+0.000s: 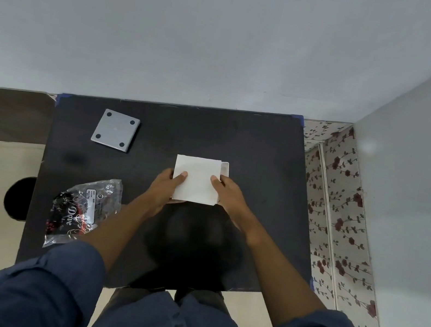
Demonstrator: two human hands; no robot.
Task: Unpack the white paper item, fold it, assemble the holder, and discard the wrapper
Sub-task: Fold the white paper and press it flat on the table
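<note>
A square stack of white paper napkins [196,178] is held over the black table [253,155]. My left hand [165,187] grips its left edge, thumb on top. My right hand [227,194] grips its right edge the same way. Behind the stack's right edge peeks a white holder part [225,168], mostly hidden. A grey square holder plate [115,130] with four dark pads lies flat at the table's far left. The crumpled clear wrapper [83,210], printed in black and red, lies on the table's near left.
A grey wall stands right behind the table. To the left is a pale board with a round dark hole [18,197]. A floral-patterned surface [335,213] runs along the table's right side.
</note>
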